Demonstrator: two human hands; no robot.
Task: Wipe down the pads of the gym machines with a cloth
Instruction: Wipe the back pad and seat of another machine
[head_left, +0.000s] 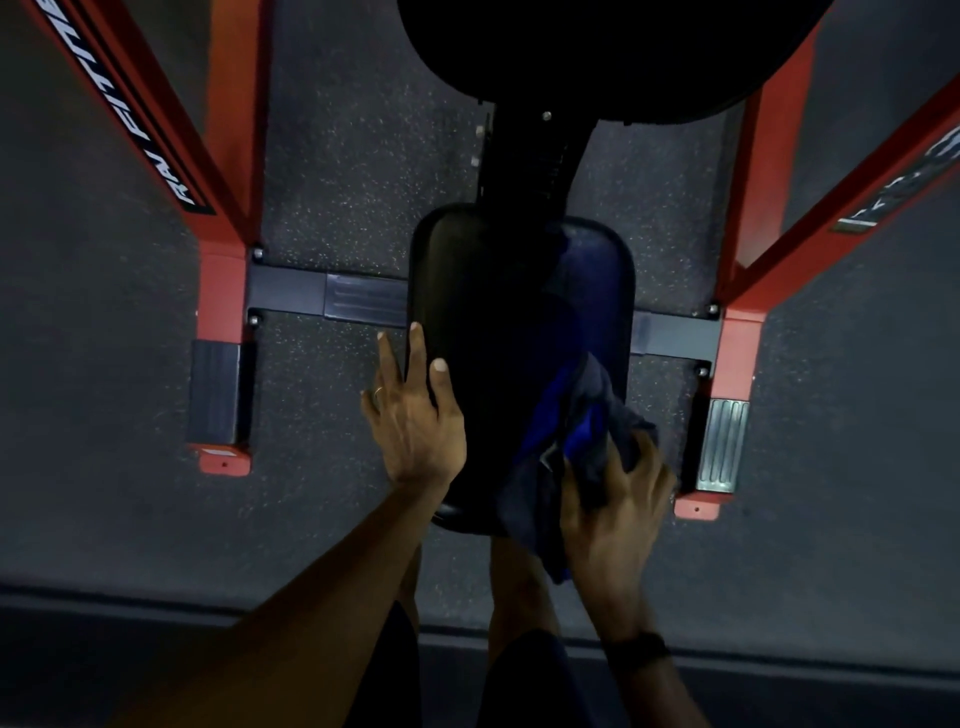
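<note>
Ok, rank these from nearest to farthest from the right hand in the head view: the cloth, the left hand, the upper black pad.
1. cloth, gripped in the right hand
2. left hand, across the seat pad, on its left edge
3. upper black pad, at the top of the view

floor (337, 171): dark speckled rubber, seen across whole frame | red frame legs (223, 291) set at left and right edges | lighting: dim
</note>
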